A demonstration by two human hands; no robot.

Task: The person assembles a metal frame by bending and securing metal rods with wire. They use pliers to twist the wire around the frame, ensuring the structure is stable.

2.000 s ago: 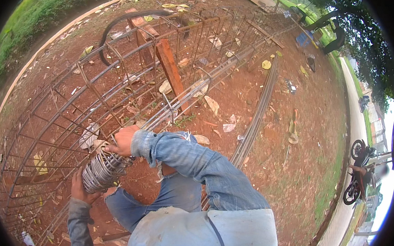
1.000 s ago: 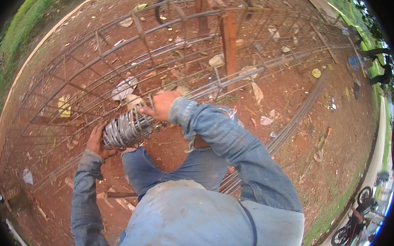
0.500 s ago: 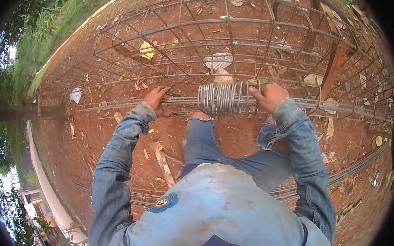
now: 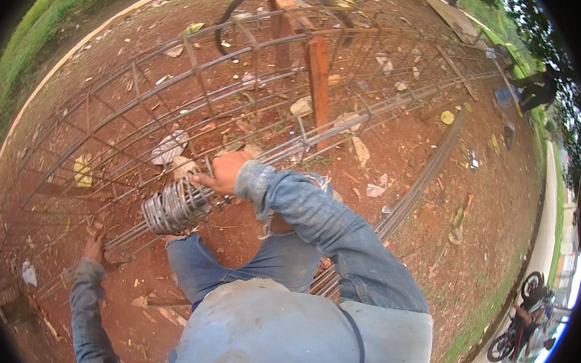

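Observation:
A bunched stack of grey steel stirrups (image 4: 166, 210) is threaded on long steel bars (image 4: 286, 150) in front of my knees. At the stack's right end my right hand (image 4: 223, 171) is closed, its thumb pressed on the last stirrups and its other fingers curled over the far side. My left hand (image 4: 95, 244) is farther left, beside the bars past the stack. Its fingers and thumb are spread apart on either side of the bars, and it grips nothing that I can see. Beyond the bars lies a tied rebar cage (image 4: 137, 79).
An upright wooden post (image 4: 318, 83) stands among the bars, near a black hoop (image 4: 221, 27). A bundle of loose rods (image 4: 414, 179) lies on the red soil to my right. Stones and litter are scattered about. A motorcycle (image 4: 525, 319) stands by the path at far right.
My view has swung to the right, so the bars now run diagonally and the post sits nearer the middle. My right hand remains at the stirrups; my left hand remains beside the bars.

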